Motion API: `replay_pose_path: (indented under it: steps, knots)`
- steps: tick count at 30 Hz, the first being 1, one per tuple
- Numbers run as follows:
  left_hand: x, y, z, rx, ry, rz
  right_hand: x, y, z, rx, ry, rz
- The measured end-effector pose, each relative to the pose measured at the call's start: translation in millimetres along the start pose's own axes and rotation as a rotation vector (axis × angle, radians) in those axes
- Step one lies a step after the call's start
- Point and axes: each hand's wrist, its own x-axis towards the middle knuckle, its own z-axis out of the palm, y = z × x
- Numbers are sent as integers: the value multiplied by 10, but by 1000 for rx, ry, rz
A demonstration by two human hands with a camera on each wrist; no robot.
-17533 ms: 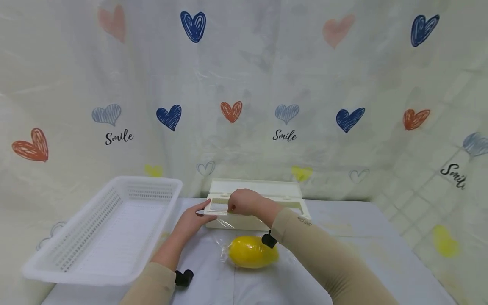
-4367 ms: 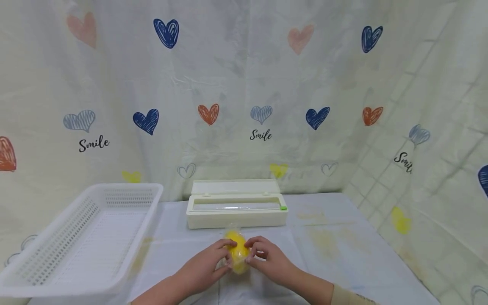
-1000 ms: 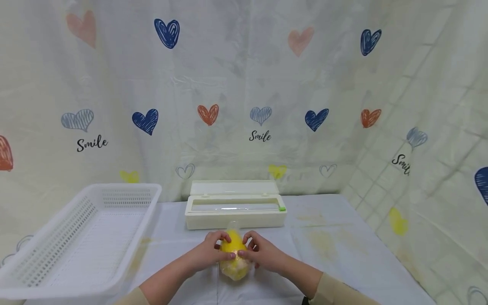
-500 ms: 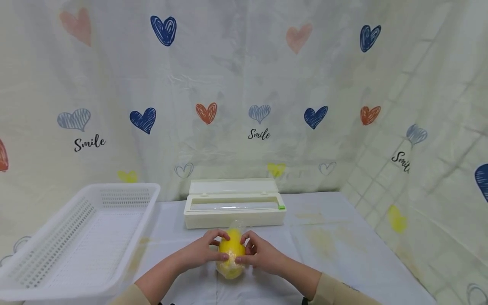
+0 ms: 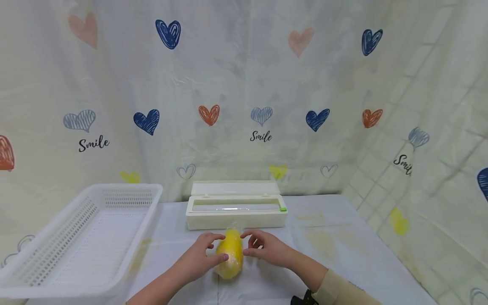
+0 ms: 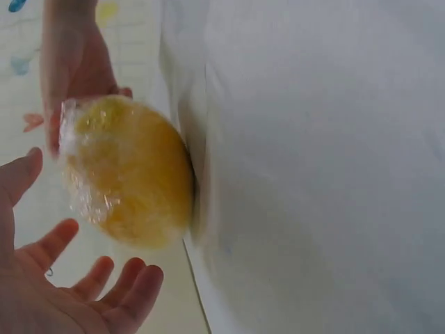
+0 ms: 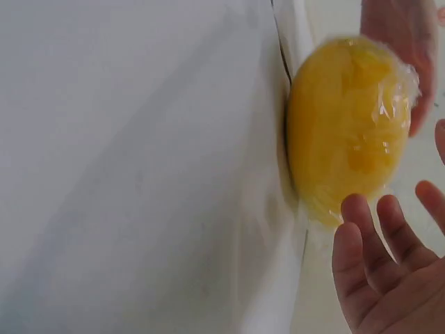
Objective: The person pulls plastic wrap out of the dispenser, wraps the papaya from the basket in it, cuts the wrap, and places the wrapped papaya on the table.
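Note:
A yellow lemon, wrapped in wrinkled clear cling film, lies on the white-covered table between both hands. In the left wrist view, film bunches along one side of the lemon. My left hand is spread at its left, and the left wrist view shows a gap between these fingers and the fruit. To its right, my right hand has loosely bent, parted fingers. The right wrist view has those fingertips close to the lemon; whether they touch it I cannot tell.
Behind the lemon stands a white cling film dispenser box, its lid raised and a film roll inside, with a green slider at its right end. A white perforated basket fills the table's left side. A heart-printed curtain hangs behind.
Much earlier, the right hand was at the dispenser and the lemon lay on loose film. Half a second ago both hands held the wrapped lemon; now their fingers have parted from it.

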Motion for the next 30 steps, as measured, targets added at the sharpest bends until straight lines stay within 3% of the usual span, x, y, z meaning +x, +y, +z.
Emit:
replay_pose_path:
  steps: [6, 13, 18, 24, 27, 30]
  knots:
    - [-134, 107, 86, 27, 38, -45, 188, 33, -201, -104, -127, -20]
    - [-66, 40, 201, 51, 42, -113, 462, 6, -303, -136, -310, -7]
    - [-18, 18, 243, 66, 56, -114, 588, -12, -317, -121, -415, 27]
    - [-2, -49, 203, -17, 32, -51, 626, 33, -301, -154, -413, 86]
    - [28, -89, 155, -66, -7, -19, 578, 73, -268, -159, -354, 99]
    - [65, -99, 92, -89, -50, -31, 505, 86, -213, -153, -276, 114]
